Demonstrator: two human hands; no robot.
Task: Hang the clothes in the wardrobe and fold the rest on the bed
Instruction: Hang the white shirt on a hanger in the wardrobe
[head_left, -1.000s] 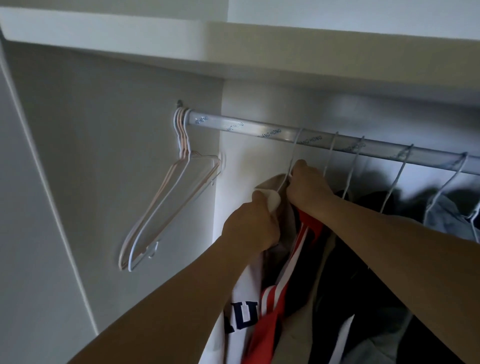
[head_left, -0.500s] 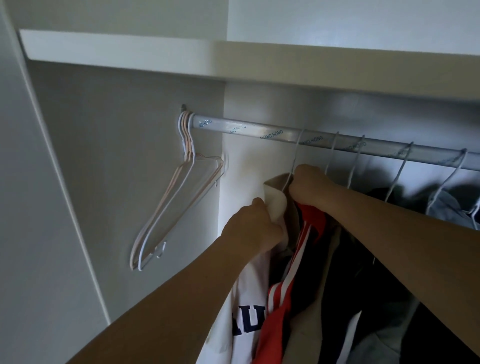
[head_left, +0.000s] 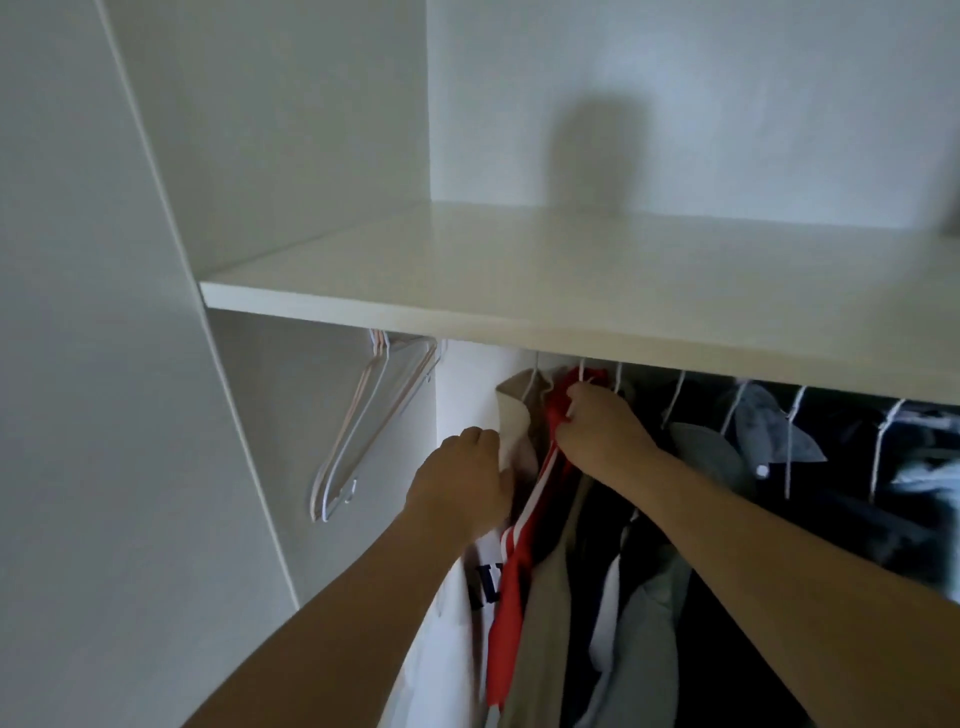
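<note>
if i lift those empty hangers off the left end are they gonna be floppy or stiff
Probably stiff: the empty hangers keep their thin triangular outline while hanging bare. Likely light, being slim wire-like frames. Bunched closely together, they may snag on each other and swing.

Light was dim and cool, coming from behind the camera. A soft dark shadow fell on the back wall (head_left: 597, 150) above the shelf (head_left: 519, 270). Beneath it, hanging clothes (head_left: 831, 493) sank into murk. Wide-angle bending showed at the edges.
</note>
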